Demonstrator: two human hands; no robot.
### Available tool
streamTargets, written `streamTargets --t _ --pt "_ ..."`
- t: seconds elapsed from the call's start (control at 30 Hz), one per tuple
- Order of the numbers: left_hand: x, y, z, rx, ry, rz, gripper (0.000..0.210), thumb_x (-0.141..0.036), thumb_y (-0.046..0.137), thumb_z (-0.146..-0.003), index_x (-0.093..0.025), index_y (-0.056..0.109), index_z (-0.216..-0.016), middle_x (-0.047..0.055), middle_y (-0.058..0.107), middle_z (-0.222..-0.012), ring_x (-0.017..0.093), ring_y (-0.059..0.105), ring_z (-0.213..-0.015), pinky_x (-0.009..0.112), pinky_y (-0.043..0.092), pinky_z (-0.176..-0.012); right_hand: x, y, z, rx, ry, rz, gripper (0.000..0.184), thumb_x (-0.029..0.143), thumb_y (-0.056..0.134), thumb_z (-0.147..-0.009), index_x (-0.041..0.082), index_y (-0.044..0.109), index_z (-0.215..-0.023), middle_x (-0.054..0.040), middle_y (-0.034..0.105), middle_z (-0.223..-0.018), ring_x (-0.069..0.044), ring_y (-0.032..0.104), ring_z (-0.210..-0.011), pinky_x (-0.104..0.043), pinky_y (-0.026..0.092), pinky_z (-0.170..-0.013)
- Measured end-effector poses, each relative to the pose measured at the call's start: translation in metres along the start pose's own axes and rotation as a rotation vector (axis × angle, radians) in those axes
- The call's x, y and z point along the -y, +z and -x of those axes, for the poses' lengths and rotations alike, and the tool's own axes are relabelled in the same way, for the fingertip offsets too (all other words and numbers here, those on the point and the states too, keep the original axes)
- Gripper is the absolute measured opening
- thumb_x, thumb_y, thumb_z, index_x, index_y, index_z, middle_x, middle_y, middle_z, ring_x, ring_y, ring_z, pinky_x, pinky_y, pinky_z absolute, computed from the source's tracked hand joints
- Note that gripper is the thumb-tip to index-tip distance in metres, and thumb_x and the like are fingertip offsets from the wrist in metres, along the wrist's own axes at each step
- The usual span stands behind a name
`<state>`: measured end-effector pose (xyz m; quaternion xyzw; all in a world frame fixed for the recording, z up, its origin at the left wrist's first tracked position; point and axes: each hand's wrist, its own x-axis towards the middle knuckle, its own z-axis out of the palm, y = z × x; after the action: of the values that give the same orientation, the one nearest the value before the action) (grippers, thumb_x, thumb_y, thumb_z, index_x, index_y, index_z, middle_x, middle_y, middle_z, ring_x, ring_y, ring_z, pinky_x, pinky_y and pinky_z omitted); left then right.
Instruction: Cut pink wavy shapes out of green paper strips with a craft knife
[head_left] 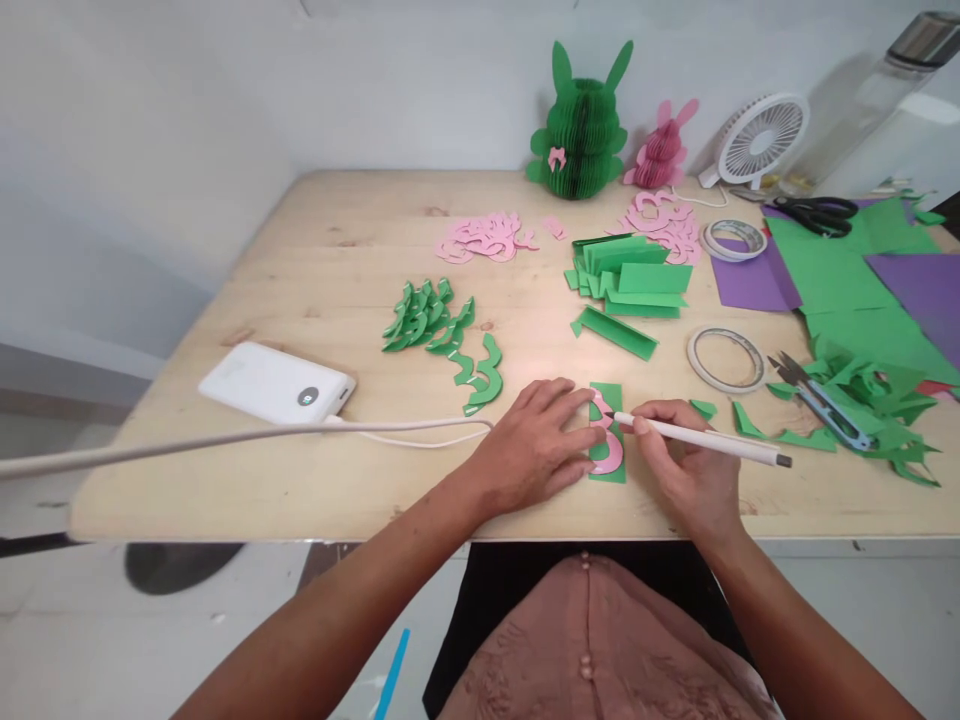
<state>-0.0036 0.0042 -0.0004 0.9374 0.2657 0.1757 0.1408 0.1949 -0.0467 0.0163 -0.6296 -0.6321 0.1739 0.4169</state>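
In my right hand (686, 465) is a white pen (709, 438), its dark tip at the edge of a pink curved paper cutout (611, 455). That cutout lies on a green paper rectangle (616, 393) near the table's front edge. My left hand (536, 440) rests flat with fingers spread, its fingertips pressing the cutout onto the green paper. Left of it lie scalloped green paper cutouts (487, 378), with a pile of similar pieces behind. A folded green strip (616, 332) sits just beyond the hands.
A white power bank (274, 382) with a cable lies at left. To the right are tape rolls (726, 360), blue-handled snips (829, 405), green scraps (877, 385) and black scissors (817, 213). Paper rabbits (581, 140) and a white fan (761, 140) stand at the back.
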Motion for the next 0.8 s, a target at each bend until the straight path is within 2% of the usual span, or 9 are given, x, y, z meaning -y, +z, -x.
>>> streamTargets --t 0.17,0.3,0.57,0.8 --pt "0.0 0.001 0.0 -0.01 0.004 0.002 0.029 -0.033 0.052 -0.095 -0.025 0.062 -0.122 0.011 0.048 -0.142 0.032 0.04 -0.131 0.051 0.034 -0.111 0.002 -0.006 0.018 0.063 0.006 -0.055 0.009 0.029 0.057 -0.092 0.024 0.065 -0.092 0.0003 0.072 -0.085 -0.016 0.068 -0.078 -0.027 0.051 -0.07" --pt "0.001 0.002 0.0 -0.001 0.003 0.018 0.027 -0.033 0.053 -0.095 -0.026 0.064 -0.119 0.01 0.048 -0.143 0.032 0.039 -0.132 0.052 0.033 -0.111 0.0 -0.009 0.029 0.048 -0.107 0.02 0.016 0.024 0.054 -0.095 0.024 0.064 -0.107 -0.0024 0.073 -0.101 -0.018 0.068 -0.094 -0.031 0.051 -0.083" --pt "-0.001 0.0 0.0 -0.007 -0.001 0.016 0.027 -0.033 0.05 -0.096 -0.024 0.065 -0.117 0.01 0.049 -0.141 0.032 0.04 -0.131 0.05 0.034 -0.11 -0.009 -0.003 0.035 0.048 -0.408 0.226 0.027 0.012 0.052 -0.095 0.019 0.059 -0.119 -0.0062 0.075 -0.098 -0.021 0.067 -0.089 -0.035 0.046 -0.078" --pt "-0.001 0.0 -0.001 0.01 -0.007 -0.003 0.033 -0.033 0.052 -0.095 -0.023 0.06 -0.125 0.01 0.05 -0.143 0.031 0.039 -0.132 0.049 0.033 -0.112 -0.011 0.0 0.036 -0.003 -0.486 0.329 0.025 0.012 0.054 -0.094 0.016 0.062 -0.117 -0.0071 0.076 -0.094 -0.021 0.067 -0.085 -0.034 0.045 -0.077"
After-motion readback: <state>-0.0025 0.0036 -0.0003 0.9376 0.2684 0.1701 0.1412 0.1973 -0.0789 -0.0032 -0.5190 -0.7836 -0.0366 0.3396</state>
